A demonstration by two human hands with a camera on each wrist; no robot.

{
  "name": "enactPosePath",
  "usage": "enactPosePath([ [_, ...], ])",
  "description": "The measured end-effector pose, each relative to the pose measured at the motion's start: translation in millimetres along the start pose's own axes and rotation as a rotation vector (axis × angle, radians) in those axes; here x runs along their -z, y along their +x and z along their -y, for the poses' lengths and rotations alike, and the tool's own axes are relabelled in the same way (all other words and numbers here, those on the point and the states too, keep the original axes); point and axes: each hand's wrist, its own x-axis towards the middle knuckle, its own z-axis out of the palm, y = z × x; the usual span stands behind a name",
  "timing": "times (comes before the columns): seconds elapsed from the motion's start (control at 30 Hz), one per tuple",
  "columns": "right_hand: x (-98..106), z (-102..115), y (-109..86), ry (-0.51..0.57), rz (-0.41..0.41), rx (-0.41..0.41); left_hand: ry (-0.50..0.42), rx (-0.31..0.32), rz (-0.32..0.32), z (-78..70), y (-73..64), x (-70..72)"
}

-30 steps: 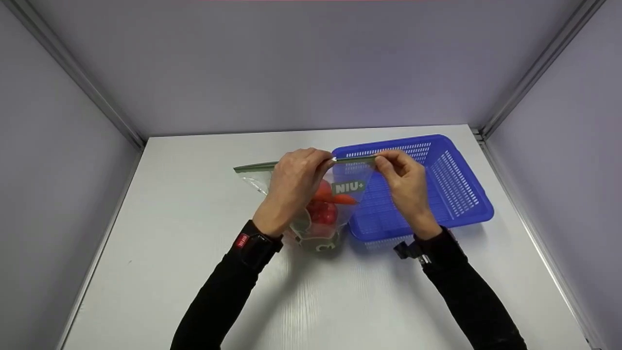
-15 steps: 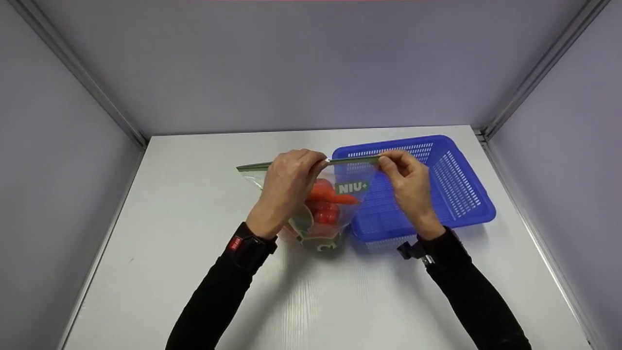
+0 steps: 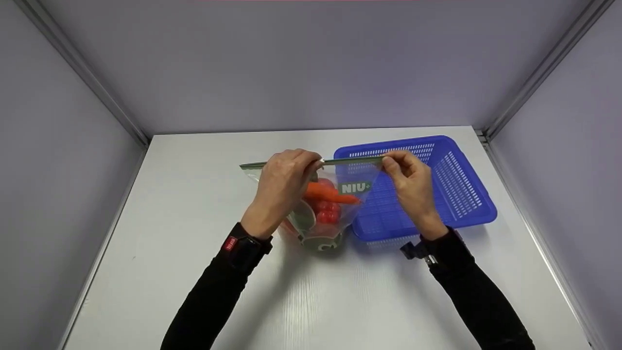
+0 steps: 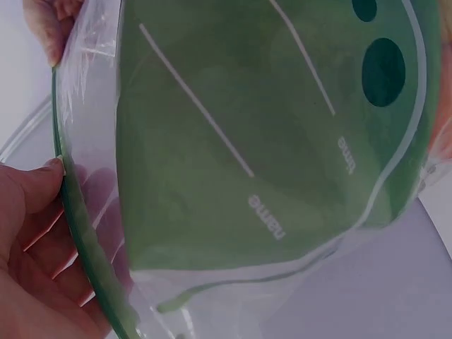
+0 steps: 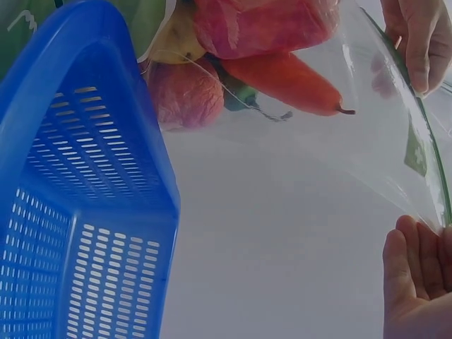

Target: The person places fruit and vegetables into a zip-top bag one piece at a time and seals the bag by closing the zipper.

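Note:
A clear zip bag (image 3: 311, 238) with green print hangs between my hands, its green zip strip (image 3: 352, 161) running level along the top. Inside show an orange carrot (image 3: 335, 195), round red items (image 3: 328, 214) and, in the right wrist view, a reddish round fruit (image 5: 187, 95). My left hand (image 3: 282, 182) pinches the strip left of its middle, where a small pale slider (image 3: 321, 162) shows at the fingertips. My right hand (image 3: 410, 184) pinches the strip's right end between thumb and fingers. In the left wrist view the bag's green panel (image 4: 212, 183) faces the camera.
A blue plastic basket (image 3: 464, 187) with slotted walls stands behind and right of the bag, partly seen through it. The white table (image 3: 194, 209) is bounded by a grey back wall (image 3: 301, 68) and side panels.
My left hand has slid left along the strip, baring more of it between my hands. My right hand has shifted slightly right, still holding the bag's corner.

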Motion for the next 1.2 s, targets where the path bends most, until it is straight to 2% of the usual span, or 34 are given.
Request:
enactPosePath([
  [0.47, 1, -3, 0.0, -0.005, -0.012, -0.008, 0.035, 0.038, 0.005, 4.8, -5.2, 6.2],
  [1.2, 2, -8, -0.2, -0.003, -0.027, -0.014, 0.058, 0.083, -0.032, 19.0, -16.8, 14.6],
])
